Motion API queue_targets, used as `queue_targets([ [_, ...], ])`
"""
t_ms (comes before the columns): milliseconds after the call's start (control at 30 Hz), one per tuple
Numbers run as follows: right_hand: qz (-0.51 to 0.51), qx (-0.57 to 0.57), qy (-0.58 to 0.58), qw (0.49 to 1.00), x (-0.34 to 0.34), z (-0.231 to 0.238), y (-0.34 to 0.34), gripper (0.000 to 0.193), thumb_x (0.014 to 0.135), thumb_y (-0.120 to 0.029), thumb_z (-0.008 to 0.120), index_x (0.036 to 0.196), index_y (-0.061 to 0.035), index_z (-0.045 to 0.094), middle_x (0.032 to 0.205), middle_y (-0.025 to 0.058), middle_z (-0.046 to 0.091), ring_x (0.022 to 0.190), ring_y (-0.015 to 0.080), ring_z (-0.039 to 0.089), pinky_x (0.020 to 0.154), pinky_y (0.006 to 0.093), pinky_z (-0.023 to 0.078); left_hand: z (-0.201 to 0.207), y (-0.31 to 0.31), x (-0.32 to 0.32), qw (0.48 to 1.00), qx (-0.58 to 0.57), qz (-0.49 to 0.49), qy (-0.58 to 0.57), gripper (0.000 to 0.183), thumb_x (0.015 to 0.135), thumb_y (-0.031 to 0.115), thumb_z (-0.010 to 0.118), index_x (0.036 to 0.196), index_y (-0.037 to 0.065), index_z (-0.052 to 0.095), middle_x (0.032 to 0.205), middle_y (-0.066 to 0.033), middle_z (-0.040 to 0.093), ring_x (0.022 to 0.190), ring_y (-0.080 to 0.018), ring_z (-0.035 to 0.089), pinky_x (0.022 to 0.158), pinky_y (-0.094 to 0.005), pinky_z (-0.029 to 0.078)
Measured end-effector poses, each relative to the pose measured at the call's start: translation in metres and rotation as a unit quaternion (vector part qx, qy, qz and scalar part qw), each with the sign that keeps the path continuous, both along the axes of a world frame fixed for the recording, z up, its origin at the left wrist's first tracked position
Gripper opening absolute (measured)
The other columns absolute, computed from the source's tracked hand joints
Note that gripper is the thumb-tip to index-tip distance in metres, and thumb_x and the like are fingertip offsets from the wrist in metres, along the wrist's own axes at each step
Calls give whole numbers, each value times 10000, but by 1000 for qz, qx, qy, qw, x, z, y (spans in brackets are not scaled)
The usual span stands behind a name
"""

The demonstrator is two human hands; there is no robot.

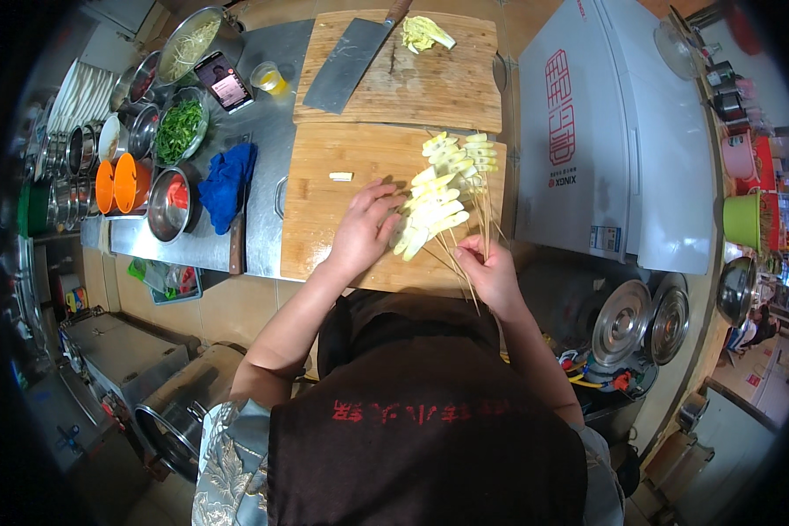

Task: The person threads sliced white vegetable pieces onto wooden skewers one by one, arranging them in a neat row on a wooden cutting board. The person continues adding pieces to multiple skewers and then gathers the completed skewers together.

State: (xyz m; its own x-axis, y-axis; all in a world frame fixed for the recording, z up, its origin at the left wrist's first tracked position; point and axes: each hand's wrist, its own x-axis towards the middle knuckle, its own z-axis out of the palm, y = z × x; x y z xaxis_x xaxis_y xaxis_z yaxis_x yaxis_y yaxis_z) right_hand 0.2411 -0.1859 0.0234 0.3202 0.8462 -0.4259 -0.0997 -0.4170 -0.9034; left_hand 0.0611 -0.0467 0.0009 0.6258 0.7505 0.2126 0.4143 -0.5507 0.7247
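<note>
On the near wooden cutting board [316, 237] lies a cluster of pale yellow vegetable slices [431, 210], threaded on thin wooden skewers. My right hand [493, 273] pinches the skewers [461, 273] near their bare lower ends, at the board's right front. Against the left side of the slices rests my left hand [366, 230], its fingers curved and apart, gripping nothing that I can see. More skewered slices [478, 153] lie at the far end of the cluster. One small loose piece [341, 177] sits to the left, beyond my left hand.
A cleaver [349, 66] and a leafy vegetable piece [425, 33] lie on the farther cutting board [447, 88]. On the steel counter [267, 105] at left are a phone [223, 81], a blue cloth [226, 184] and a bowl of chopped greens [181, 127]. A white chest freezer [579, 114] stands right.
</note>
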Motion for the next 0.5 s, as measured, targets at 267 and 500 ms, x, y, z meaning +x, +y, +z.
queue_targets([
  [267,31,-12,29,999,-7,-8,0,96,855,-97,598,898,-12,588,751,-22,550,686,42,477,621,205,403,-6,2,-14,998,-33,44,-4,212,797,78,609,1008,57,613,1120,-113,557,1136,-316,471,938,-384,408],
  [500,96,78,-308,943,4,11,9,183,795,-139,648,934,-30,598,836,105,589,756,239,595,655,309,462,-15,7,-28,996,-48,80,-3,190,801,75,602,988,52,622,1112,-115,565,1119,-298,484,932,-369,410],
])
